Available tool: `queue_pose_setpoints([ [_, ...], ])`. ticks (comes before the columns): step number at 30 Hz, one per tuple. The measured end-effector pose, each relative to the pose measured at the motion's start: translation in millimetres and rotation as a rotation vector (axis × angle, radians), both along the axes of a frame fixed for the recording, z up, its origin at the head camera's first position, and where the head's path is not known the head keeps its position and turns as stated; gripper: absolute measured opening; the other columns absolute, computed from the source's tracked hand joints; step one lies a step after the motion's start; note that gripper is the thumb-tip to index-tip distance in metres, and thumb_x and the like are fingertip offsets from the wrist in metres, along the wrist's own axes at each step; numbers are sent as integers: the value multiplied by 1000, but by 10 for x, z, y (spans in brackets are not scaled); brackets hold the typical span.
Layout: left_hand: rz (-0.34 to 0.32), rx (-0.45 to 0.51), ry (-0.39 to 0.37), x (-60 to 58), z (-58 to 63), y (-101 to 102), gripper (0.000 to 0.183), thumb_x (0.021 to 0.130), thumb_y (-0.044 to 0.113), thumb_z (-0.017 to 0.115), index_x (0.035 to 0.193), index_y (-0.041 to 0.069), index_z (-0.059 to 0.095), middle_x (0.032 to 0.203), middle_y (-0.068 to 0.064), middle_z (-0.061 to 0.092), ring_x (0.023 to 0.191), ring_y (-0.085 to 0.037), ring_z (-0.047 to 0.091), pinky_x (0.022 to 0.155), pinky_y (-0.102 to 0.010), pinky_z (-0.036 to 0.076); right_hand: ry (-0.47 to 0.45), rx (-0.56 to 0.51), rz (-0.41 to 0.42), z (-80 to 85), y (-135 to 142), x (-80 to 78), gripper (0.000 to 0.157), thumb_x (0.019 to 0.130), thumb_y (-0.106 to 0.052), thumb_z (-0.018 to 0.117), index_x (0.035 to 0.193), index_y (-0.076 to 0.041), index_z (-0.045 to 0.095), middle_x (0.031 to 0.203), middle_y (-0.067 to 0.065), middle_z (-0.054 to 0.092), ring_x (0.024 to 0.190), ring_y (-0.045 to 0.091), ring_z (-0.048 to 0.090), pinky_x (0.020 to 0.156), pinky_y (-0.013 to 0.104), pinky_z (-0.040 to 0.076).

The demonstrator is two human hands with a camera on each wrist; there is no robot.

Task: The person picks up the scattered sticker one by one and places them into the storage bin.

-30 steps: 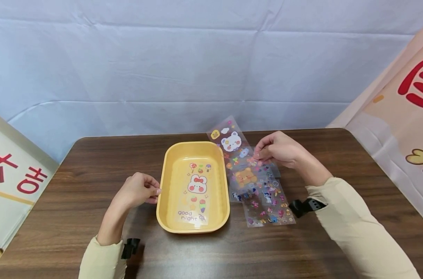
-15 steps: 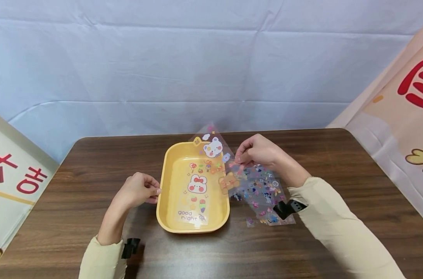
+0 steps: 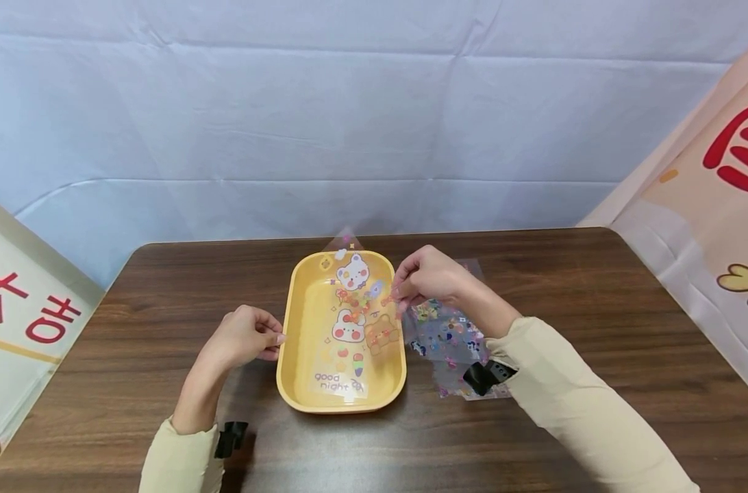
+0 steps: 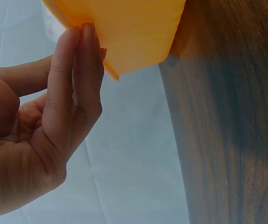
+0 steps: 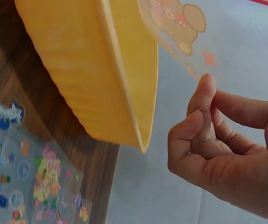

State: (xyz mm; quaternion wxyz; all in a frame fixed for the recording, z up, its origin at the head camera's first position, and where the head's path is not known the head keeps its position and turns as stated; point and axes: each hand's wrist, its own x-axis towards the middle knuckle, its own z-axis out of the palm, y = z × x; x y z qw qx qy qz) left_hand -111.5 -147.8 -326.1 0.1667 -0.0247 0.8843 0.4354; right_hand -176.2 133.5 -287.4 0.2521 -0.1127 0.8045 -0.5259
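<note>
A yellow plastic tray (image 3: 296, 383) stands on the table in the head view. My left hand (image 3: 246, 333) pinches its left rim between thumb and fingers; the left wrist view shows the same hand (image 4: 64, 102) at the rim. With thumb and forefinger my right hand (image 3: 428, 277) pinches the edge of a clear sticker sheet (image 3: 381, 333) with a white bear and a brown bear, held tilted over the tray. In the right wrist view the hand (image 5: 227, 135) grips that sheet's edge above the rim. Inside the tray lies another clear sticker sheet (image 3: 342, 381) with a rabbit and "good night".
Several overlapping clear sticker sheets (image 3: 451, 342) lie on the brown wooden table (image 3: 596, 294) right of the tray, partly under my right forearm. A pale cloth (image 3: 374, 123) hangs behind the table. Printed banners (image 3: 701, 226) stand at both sides.
My right hand has moved left, carrying the bear sticker sheet from the sheets at the right to above the tray. The left hand and the tray have stayed in place.
</note>
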Motion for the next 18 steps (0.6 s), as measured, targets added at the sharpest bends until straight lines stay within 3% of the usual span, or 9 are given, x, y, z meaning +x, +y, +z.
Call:
queue_pose_setpoints([
  [10, 13, 12, -15, -4, -5, 2, 10, 87, -2, 59, 91, -11, 61, 75, -12, 61, 61, -17, 64, 62, -34, 57, 3, 22, 25, -18, -203, 45, 5, 82, 8, 60, 79, 10, 63, 70, 15, 63, 54, 18, 63, 63, 35, 57],
  [18, 14, 16, -17, -5, -1, -1, 10, 87, -2, 59, 90, -11, 62, 74, -12, 61, 61, -17, 64, 62, -34, 57, -20, 52, 26, -84, -322, 75, 6, 82, 8, 60, 77, 9, 63, 69, 15, 64, 52, 17, 63, 48, 22, 46],
])
